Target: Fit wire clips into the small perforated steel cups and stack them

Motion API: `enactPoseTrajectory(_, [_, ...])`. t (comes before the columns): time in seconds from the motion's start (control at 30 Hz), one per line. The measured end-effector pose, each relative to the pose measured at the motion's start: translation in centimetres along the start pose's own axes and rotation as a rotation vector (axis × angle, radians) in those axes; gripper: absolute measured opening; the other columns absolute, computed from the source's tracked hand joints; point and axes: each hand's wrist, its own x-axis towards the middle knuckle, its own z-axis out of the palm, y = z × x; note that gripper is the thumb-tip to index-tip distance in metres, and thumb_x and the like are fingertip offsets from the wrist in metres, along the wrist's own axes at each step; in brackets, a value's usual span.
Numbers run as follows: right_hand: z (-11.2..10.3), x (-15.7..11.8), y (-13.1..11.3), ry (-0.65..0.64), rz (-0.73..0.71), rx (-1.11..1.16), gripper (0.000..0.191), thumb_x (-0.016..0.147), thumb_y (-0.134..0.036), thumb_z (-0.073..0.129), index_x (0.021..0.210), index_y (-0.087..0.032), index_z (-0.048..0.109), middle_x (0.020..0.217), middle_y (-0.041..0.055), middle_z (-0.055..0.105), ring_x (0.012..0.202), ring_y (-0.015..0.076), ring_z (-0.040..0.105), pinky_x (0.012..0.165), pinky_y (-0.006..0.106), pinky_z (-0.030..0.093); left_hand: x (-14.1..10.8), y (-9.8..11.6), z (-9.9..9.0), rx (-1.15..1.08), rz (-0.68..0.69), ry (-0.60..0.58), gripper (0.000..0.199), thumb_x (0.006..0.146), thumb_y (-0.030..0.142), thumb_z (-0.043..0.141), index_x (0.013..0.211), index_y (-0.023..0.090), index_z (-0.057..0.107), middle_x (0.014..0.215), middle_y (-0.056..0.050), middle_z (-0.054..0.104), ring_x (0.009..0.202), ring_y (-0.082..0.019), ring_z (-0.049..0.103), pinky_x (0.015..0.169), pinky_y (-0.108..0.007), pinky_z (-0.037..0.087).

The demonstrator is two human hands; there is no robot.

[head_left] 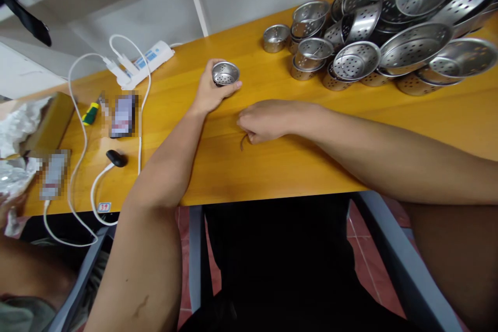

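A small perforated metal cup (225,73) stands upright on the wooden table (218,176), with the fingers and thumb of my left hand (212,88) wrapped round it. To the right of the cup and nearer to me, my right hand (264,120) is closed just over the tabletop. A thin, dark, curved strand (242,142) sticks out below its fingers; what it belongs to is hidden in the hand. Another small metal cup (276,38) stands farther back, beyond my right hand.
Stacked perforated metal bowls (356,61) crowd the back right. At the left are a white power strip (150,65) with cables, a phone (123,115), a green-yellow tool (91,114), a black mouse-like object (116,158) and a cardboard box (52,127). Another person's arm shows at the lower left.
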Motion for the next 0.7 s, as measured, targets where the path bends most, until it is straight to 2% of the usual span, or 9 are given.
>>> enactPoseTrajectory(0.1, [0.3, 0.1, 0.0, 0.019, -0.033, -0.031, 0.005, 0.105, -0.017, 0.085, 0.109, -0.017, 0.088, 0.113, 0.0144, 0.088, 0.090, 0.0312, 0.078, 0.068, 0.039, 0.038, -0.2, 0.4, 0.1, -0.022, -0.018, 0.030, 0.074, 0.067, 0.026, 0.118, 0.119, 0.036, 0.066, 0.120, -0.001, 0.082, 0.119, -0.029, 0.083, 0.118, -0.057, 0.074])
enactPoseTrajectory(0.23, [0.7, 0.4, 0.8, 0.090, -0.042, 0.041, 0.004, 0.104, -0.018, 0.083, 0.102, -0.019, 0.080, 0.104, 0.0105, 0.084, 0.082, 0.0271, 0.072, 0.069, 0.038, 0.035, -0.1, 0.3, 0.0, -0.010, 0.016, 0.046, 0.074, 0.069, 0.022, 0.115, 0.123, 0.036, 0.066, 0.125, -0.002, 0.083, 0.127, -0.030, 0.084, 0.121, -0.055, 0.073])
enactPoseTrajectory(0.33, [1.3, 1.2, 2.7, 0.206, -0.059, 0.248, 0.015, 0.098, -0.012, 0.080, 0.094, -0.022, 0.069, 0.089, 0.0026, 0.076, 0.077, 0.0223, 0.065, 0.071, 0.035, 0.040, 0.1, -0.2, -0.2, 0.030, 0.060, 0.048, 0.077, 0.068, 0.023, 0.115, 0.125, 0.034, 0.066, 0.129, -0.004, 0.084, 0.134, -0.032, 0.084, 0.126, -0.054, 0.071])
enactPoseTrajectory(0.43, [2.2, 2.2, 5.1, 0.372, -0.116, 0.589, 0.020, 0.091, -0.010, 0.077, 0.096, -0.024, 0.063, 0.086, -0.0013, 0.070, 0.077, 0.0195, 0.062, 0.074, 0.032, 0.046, 0.3, -0.7, -0.4, 0.074, 0.091, 0.064, 0.081, 0.067, 0.028, 0.117, 0.128, 0.033, 0.065, 0.135, -0.005, 0.085, 0.137, -0.031, 0.085, 0.131, -0.052, 0.068])
enactPoseTrajectory(0.53, [3.1, 3.1, 7.1, 0.513, -0.152, 0.901, 0.024, 0.089, -0.019, 0.077, 0.110, -0.025, 0.070, 0.091, -0.0003, 0.070, 0.075, 0.0193, 0.060, 0.071, 0.032, 0.048, 0.5, -1.1, -0.4, 0.091, 0.091, 0.081, 0.084, 0.067, 0.034, 0.119, 0.131, 0.033, 0.063, 0.137, -0.004, 0.084, 0.137, -0.030, 0.085, 0.132, -0.051, 0.067])
enactPoseTrajectory(0.63, [3.3, 3.5, 8.3, 0.596, -0.091, 0.984, 0.022, 0.094, -0.036, 0.080, 0.113, -0.027, 0.073, 0.090, 0.0021, 0.071, 0.069, 0.0216, 0.059, 0.066, 0.037, 0.049, 0.7, -1.4, -0.4, 0.069, 0.092, 0.097, 0.087, 0.066, 0.034, 0.121, 0.130, 0.033, 0.062, 0.134, -0.004, 0.083, 0.136, -0.029, 0.084, 0.131, -0.049, 0.067])
enactPoseTrajectory(0.7, [3.2, 3.5, 8.8, 0.665, -0.001, 0.999, 0.030, 0.101, -0.056, 0.083, 0.108, -0.030, 0.071, 0.088, 0.0035, 0.073, 0.071, 0.0245, 0.062, 0.068, 0.041, 0.053, 0.8, -1.4, -0.4, 0.060, 0.094, 0.119, 0.089, 0.065, 0.032, 0.122, 0.129, 0.034, 0.060, 0.133, -0.003, 0.082, 0.134, -0.029, 0.084, 0.130, -0.049, 0.067])
